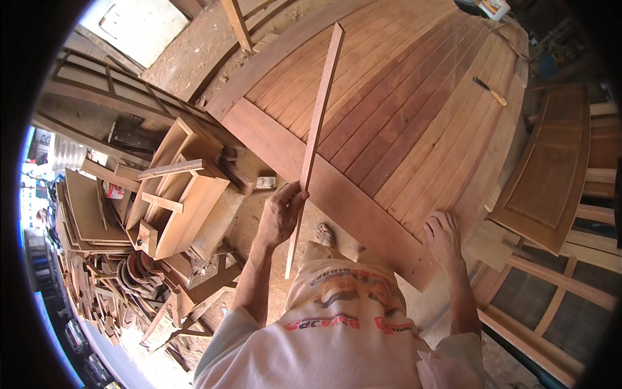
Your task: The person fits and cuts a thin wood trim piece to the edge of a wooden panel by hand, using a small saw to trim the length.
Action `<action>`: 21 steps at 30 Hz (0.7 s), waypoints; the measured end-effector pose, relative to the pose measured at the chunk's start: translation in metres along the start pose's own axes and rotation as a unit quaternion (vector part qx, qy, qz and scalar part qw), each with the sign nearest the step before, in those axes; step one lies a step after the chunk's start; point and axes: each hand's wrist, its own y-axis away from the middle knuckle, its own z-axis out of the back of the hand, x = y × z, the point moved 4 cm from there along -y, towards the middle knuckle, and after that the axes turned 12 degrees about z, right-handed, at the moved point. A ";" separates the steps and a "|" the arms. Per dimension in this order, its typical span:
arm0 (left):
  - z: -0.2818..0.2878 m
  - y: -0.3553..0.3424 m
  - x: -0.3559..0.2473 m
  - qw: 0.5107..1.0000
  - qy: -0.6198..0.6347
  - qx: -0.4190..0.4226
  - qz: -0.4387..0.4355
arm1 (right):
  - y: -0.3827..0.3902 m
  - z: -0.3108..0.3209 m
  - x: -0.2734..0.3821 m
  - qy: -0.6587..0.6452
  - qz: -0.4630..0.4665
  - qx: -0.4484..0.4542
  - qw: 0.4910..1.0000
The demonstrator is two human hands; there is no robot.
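Note:
A long, thin wooden strip (324, 97) is gripped in my left hand (282, 212), closed around it near its lower end. The strip slants up and away over a large planked wooden door (363, 188), which has light boards at the sides and darker reddish boards in the middle. My right hand (444, 238) lies with its fingers bent loosely on the door's near right corner, holding nothing. Farther up on the right-hand boards lies a slim tool with a yellow handle (497, 97), perhaps a chisel.
A brush (470, 8) and a white container (495, 8) are at the door's far end. On the left stand a wooden cabinet-like piece (188, 214) and a heap of offcuts (129, 285). A curved panelled door (547, 168) and wooden frames (551, 292) stand at right.

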 end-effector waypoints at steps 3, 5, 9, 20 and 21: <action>0.008 -0.009 -0.005 0.999 0.001 -0.025 -0.022 | -0.011 -0.004 0.019 -0.026 -0.035 -0.016 0.999; 0.013 -0.019 -0.006 0.998 0.035 -0.060 -0.007 | -0.023 -0.009 0.038 -0.120 -0.071 -0.017 0.990; 0.042 -0.070 0.003 0.978 0.130 -0.162 0.033 | -0.055 -0.023 0.086 -0.300 -0.089 0.007 0.950; -0.041 -0.107 -0.014 0.916 0.360 -0.101 0.148 | -0.029 0.010 0.074 -0.242 -0.127 0.011 0.962; -0.056 -0.105 -0.008 0.907 0.384 -0.087 0.147 | -0.017 0.012 0.064 -0.252 -0.115 -0.002 0.961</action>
